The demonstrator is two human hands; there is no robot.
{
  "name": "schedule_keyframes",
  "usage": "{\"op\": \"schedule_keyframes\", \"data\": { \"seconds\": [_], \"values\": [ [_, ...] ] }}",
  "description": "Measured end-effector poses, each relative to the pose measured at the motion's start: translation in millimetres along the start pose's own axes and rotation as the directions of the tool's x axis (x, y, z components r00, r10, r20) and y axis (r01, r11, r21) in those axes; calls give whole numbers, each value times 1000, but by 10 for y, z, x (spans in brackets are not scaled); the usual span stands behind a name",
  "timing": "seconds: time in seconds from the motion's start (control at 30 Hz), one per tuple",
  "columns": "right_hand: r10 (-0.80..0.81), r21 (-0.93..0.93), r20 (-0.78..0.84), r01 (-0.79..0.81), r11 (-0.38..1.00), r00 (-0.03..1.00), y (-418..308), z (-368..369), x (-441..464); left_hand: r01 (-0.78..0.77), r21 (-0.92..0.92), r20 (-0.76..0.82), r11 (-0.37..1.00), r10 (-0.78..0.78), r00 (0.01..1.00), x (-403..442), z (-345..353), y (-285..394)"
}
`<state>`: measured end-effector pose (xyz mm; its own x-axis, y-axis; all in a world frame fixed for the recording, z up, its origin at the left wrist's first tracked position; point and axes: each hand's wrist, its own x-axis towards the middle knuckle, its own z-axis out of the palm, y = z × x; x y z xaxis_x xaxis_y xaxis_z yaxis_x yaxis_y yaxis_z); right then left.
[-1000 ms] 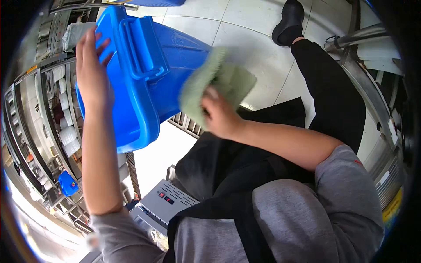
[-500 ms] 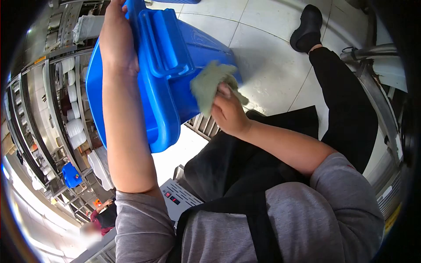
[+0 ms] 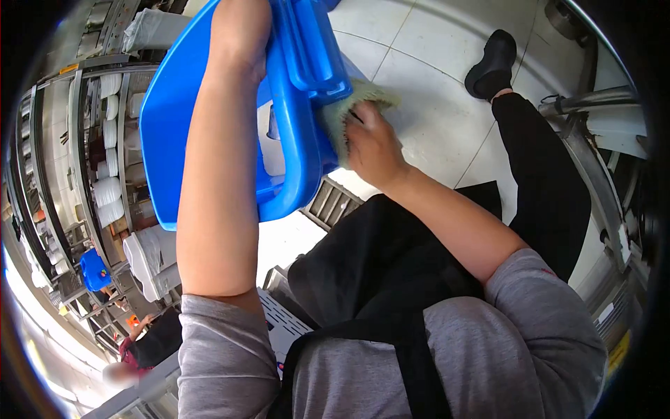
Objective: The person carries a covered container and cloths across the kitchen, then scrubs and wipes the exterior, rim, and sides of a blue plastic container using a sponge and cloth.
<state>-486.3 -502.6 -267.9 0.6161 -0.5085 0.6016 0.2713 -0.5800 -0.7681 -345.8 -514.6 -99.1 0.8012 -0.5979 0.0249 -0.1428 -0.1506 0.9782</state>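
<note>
A large blue plastic bin (image 3: 296, 157) is tilted in front of me, its thick rim and open side toward my left arm. My left hand (image 3: 241, 31) is at the bin's upper edge and grips it, though its fingertips are mostly hidden. In my right hand (image 3: 377, 150) is a greenish-grey cloth (image 3: 342, 115), bunched in closed fingers and pressed against the bin's outer wall under the rim.
Metal shelves with stacked white dishes (image 3: 108, 192) stand to the left. Beyond them a person in a dark red top (image 3: 129, 353) is at work. A floor drain grate (image 3: 331, 202) lies below the bin. Metal pipework (image 3: 593, 98) is on the right.
The bin has tipped and shifted, so more of its open side shows. My left hand moved right with it. My right hand moved the cloth slightly right, close beneath the rim.
</note>
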Motion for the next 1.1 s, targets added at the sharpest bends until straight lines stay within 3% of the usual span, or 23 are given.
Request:
{"op": "schedule_keyframes", "data": {
  "seconds": [0.07,0.13,0.2,0.33,0.4,0.53,0.6,0.63,0.77,0.83,0.97,1.1],
  "values": [
    [30,-30,28,-29,999,999,38,-34,-182,3,72,28,997,-5,1000,-183,68,140],
    [-102,-15,41,103,995,994,48,-59,-254,-26,132,-16,991,28,999,-111,49,107],
    [-100,-91,78,107,990,992,38,-86,-179,22,140,-104,990,-8,995,69,1,11],
    [-127,-196,139,153,968,982,59,-34,7,-89,170,27,981,86,996,-133,34,80],
    [-124,-259,151,160,952,981,59,-74,12,-6,256,-118,967,37,992,-5,62,93],
    [-55,-199,201,96,975,978,-100,-108,36,149,268,-150,952,-112,982,-89,102,102],
    [-100,-226,178,139,964,979,-60,-147,67,-86,384,-102,919,135,986,37,12,43],
    [-106,-218,168,142,966,980,-29,-140,44,14,250,-146,968,23,989,-104,143,105],
    [-173,-170,104,189,967,979,-41,-149,118,6,265,-105,964,23,994,-17,21,5],
    [-167,-154,74,176,972,983,-59,-138,102,-62,244,-1,968,64,998,-231,114,121],
    [-104,-210,119,127,969,987,-6,-163,14,-64,250,-22,966,71,997,-100,85,72],
    [-52,-136,157,74,988,986,-66,-164,13,17,132,-80,991,-6,997,26,73,-3]
  ]
}}
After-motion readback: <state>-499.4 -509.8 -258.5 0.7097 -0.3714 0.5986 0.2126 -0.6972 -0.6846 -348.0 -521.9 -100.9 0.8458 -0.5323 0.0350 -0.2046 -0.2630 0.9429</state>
